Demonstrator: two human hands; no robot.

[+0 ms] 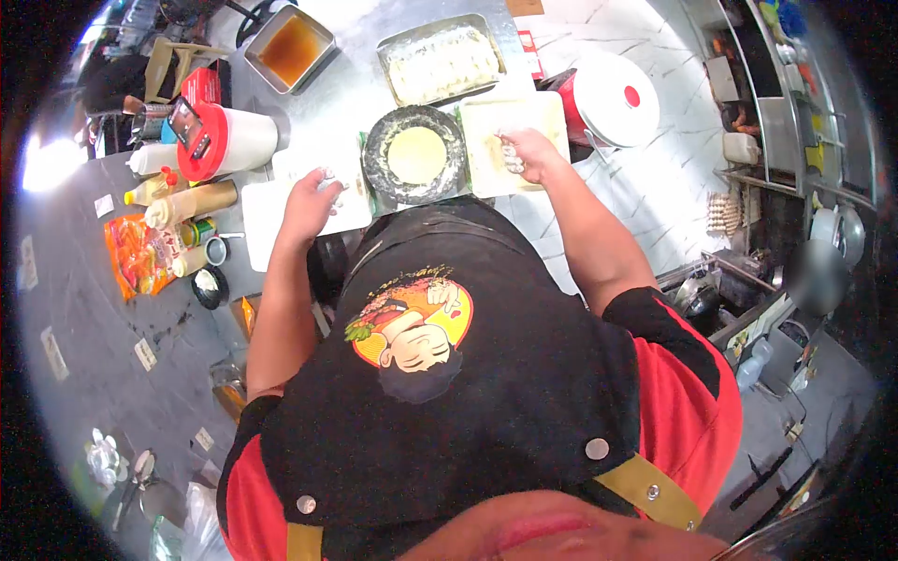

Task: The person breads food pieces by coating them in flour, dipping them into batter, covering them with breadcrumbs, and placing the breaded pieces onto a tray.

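Observation:
My left hand (313, 198) is over a white board or tray (267, 224), its thumb apart from the fingers and white coating on the fingertips. Nothing shows in it, though glare washes out this area. On the other side, my right hand (529, 156) is above a cream shallow tray (477, 117). Its fingers are curled together and caked with white; whether they hold anything is hidden. Between the hands stands a black bowl (372, 154) with pale yellow batter (417, 156) in it and white smears around its rim.
Behind the bowl is a metal tray (383, 51) of pale coated pieces, and to its left a metal pan (327, 42) of brown liquid. A red-lidded tub (248, 140), sauce bottles (192, 204) and an orange packet (131, 252) stand left. A white-lidded bucket (608, 98) is right.

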